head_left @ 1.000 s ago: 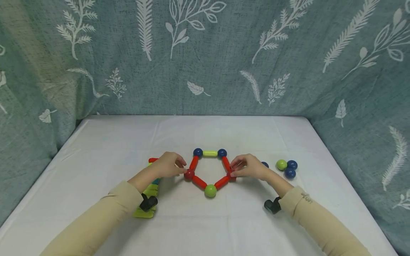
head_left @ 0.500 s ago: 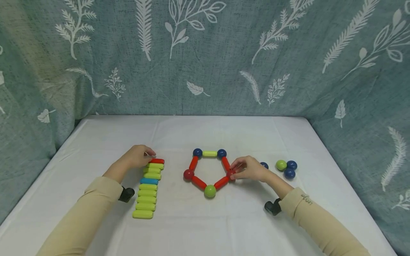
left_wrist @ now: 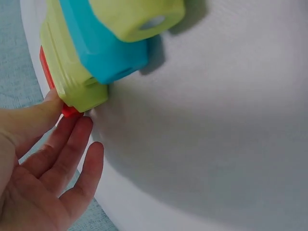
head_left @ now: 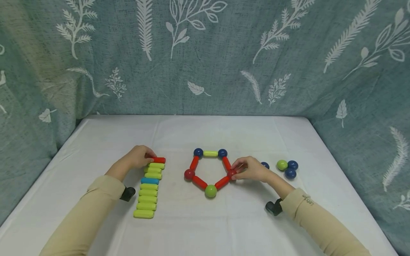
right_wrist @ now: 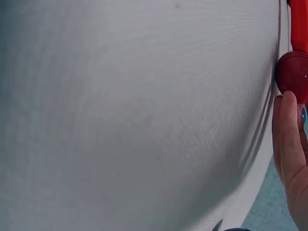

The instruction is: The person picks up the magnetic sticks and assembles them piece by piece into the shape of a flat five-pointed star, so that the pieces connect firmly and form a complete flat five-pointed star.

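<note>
At the far end of a row of magnetic rods, my left hand (head_left: 137, 156) pinches the left end of a red rod (head_left: 159, 160); thumb and fingers meet around it in the left wrist view, where a yellow-green rod (left_wrist: 72, 62) partly hides it. My right hand (head_left: 251, 169) holds a dark red ball (right_wrist: 292, 72) by thumb and fingertips. That ball is the right corner of a flat five-sided ring. Its other corners are a red ball (head_left: 189, 174), a green ball (head_left: 210, 191) and two blue balls (head_left: 198, 153). Red rods and one yellow-green rod (head_left: 210, 153) join them.
Several yellow-green rods (head_left: 148, 192) and one blue rod (head_left: 149, 181) lie side by side left of the ring. On the right sit a loose green ball (head_left: 282, 165) and blue balls (head_left: 290, 173), one partly behind the right hand. A white cloth (head_left: 192, 231) covers the table.
My left hand has let go of the ring's left red ball and moved left to the red rod, which has since shifted slightly. The right hand stays at its ball.
</note>
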`<state>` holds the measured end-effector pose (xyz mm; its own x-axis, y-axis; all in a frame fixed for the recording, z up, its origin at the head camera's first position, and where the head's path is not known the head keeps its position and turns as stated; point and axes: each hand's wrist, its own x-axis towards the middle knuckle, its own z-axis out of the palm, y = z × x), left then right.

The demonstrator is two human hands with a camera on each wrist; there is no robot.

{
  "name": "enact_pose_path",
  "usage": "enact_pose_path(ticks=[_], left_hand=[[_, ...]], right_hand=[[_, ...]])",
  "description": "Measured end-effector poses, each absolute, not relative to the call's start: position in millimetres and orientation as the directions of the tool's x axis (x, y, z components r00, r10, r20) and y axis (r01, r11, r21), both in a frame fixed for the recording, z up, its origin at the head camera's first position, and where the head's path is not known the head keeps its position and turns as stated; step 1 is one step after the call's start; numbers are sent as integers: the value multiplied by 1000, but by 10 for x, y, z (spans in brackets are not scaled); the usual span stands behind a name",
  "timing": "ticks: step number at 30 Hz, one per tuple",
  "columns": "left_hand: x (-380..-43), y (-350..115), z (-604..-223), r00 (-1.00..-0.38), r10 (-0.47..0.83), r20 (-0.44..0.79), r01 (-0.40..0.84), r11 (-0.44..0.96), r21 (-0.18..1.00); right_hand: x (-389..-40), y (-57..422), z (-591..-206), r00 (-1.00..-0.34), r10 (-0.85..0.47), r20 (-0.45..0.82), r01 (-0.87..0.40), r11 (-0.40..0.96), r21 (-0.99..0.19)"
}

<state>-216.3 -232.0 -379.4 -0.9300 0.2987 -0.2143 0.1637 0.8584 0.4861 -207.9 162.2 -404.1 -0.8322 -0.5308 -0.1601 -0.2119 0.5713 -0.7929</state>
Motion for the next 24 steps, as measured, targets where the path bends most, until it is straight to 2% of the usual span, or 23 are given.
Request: enact_pose_path(ticks=[12,24], left_hand=[[-2391,-2107,-3643,-954,176,-241,34,867,497],[-2637,-1364,-3652,-966,73,-248,-89,808,583]], right_hand=[[-2093,1615,-4047,-833,-528,-167,-206,576,-791],[-2085,1628,-4049,-836,-519,-179,-182,570,-801]])
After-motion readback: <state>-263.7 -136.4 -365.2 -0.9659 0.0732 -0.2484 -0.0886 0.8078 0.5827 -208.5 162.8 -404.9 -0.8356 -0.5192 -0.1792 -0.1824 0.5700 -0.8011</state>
